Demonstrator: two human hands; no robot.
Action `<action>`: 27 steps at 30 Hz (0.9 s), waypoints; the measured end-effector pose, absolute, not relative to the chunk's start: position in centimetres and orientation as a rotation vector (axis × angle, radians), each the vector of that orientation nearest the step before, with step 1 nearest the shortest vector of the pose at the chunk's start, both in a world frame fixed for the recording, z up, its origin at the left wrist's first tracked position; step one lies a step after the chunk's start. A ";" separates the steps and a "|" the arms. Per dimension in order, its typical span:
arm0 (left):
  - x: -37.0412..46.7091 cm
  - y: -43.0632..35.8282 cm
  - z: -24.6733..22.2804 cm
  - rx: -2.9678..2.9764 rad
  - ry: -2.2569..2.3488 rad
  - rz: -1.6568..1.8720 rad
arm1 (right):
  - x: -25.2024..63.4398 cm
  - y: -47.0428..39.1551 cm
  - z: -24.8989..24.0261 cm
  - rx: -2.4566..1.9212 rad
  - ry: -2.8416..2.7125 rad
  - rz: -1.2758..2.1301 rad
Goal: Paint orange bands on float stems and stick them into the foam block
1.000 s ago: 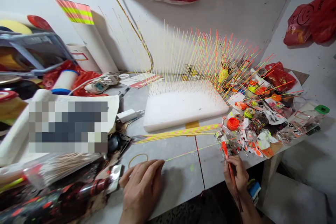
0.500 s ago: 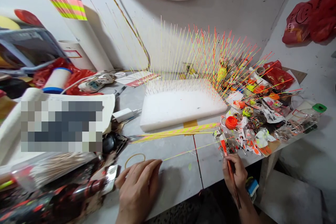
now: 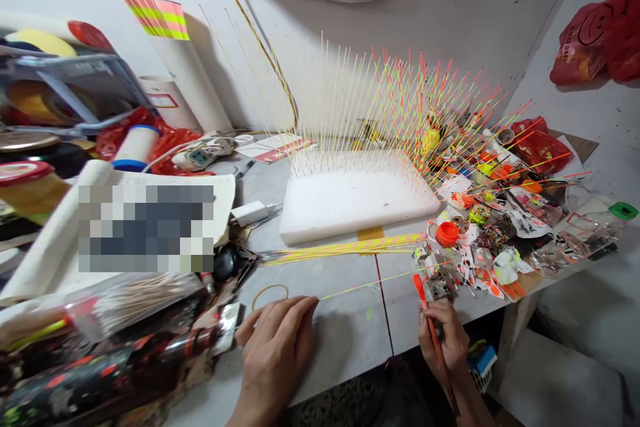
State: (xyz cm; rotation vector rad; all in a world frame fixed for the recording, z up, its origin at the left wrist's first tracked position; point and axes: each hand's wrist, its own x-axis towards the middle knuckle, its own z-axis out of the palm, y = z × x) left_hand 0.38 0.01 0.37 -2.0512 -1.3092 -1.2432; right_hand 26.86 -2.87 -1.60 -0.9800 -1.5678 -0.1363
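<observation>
Because the thin stick (image 3: 367, 285) is so slender, the left hand (image 3: 277, 347) appears to pinch just its near end, fingers bunched together and thumb mostly hidden beneath, leaving the rest of its length exposed above the grey surface (image 3: 350, 323). That hand rests palm down, probably to keep the stick steady. Its far end reaches toward the paint-stained clutter on the right.

The right hand (image 3: 444, 337) is curled around a brush (image 3: 437, 345) as one holds a pen, thumb and fingers gathered near the bristles, a grip that seems chosen for fine control. The orange tip points up and away, just beside the stick; whether the two touch, I cannot tell.

Behind, many coloured sticks (image 3: 423, 120) stand in a white block (image 3: 360, 197), fanned out along its back and right side, likely so their painted parts stay apart. A bundle of sticks (image 3: 345, 248) lies flat between the block and the held one, presumably for easy reach. An orange pot (image 3: 447, 234) sits near the brush, which would keep each trip for paint short, among smeared scraps of paper (image 3: 507, 267).
</observation>
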 end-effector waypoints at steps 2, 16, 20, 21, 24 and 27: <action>0.4 0.0 0.4 -2.058 -1.315 -1.265 | 26.7 -2.8 -1.6 -1.000 -1.561 -0.137; 0.6 -0.1 0.2 -2.068 -1.368 -1.285 | 26.9 -2.4 -2.5 -1.060 -1.603 -0.152; 0.6 -0.1 0.1 -2.072 -1.362 -1.288 | 26.8 -2.3 -2.3 -1.056 -1.580 -0.158; 0.6 -0.1 0.2 -2.070 -1.354 -1.288 | 26.8 -2.3 -2.2 -1.059 -1.577 -0.158; 0.7 -0.1 0.4 -2.065 -1.339 -1.283 | 26.8 -2.3 -2.1 -1.069 -1.577 -0.158; 0.7 -0.2 0.6 -2.061 -1.341 -1.285 | 26.9 -2.3 -2.2 -1.070 -1.581 -0.153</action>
